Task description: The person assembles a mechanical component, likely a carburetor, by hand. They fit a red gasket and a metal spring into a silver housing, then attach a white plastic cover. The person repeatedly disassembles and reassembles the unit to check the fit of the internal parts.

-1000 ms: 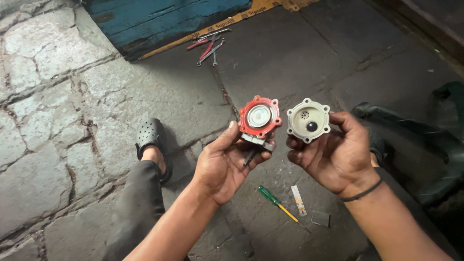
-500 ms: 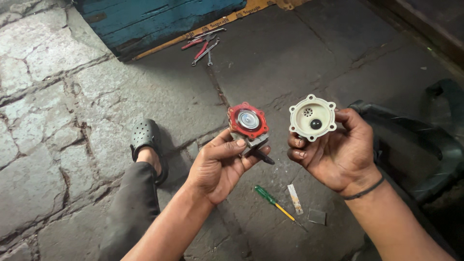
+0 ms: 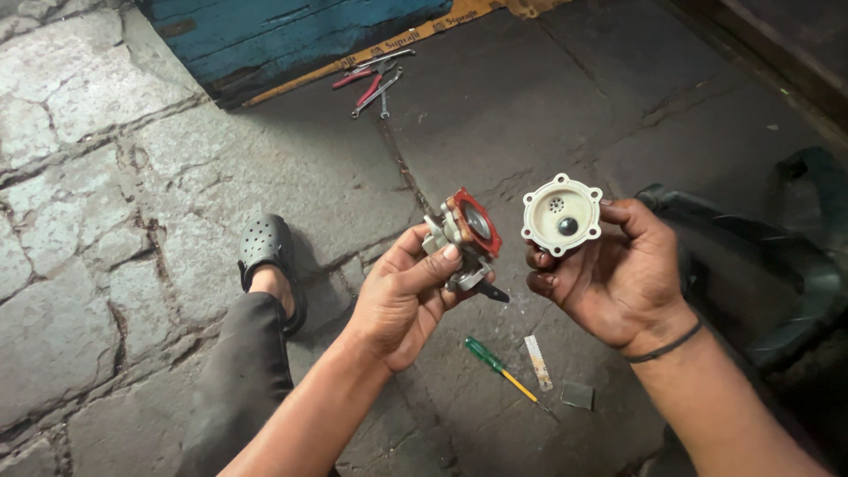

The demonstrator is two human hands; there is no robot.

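Tilted red-gasket carburetor body (image 3: 464, 237), one white cover (image 3: 562, 215)

Rough grey stone paving (image 3: 79, 265), cracked and uneven, is covering the left of the ground, while smoother dark concrete floor (image 3: 565, 97) is spreading across the right. A worn blue wooden panel (image 3: 291, 31) is standing along the top edge, with a yellowish strip (image 3: 397, 40) running at its foot. Light is falling brightest on the stones, and the far right is lying in shadow.
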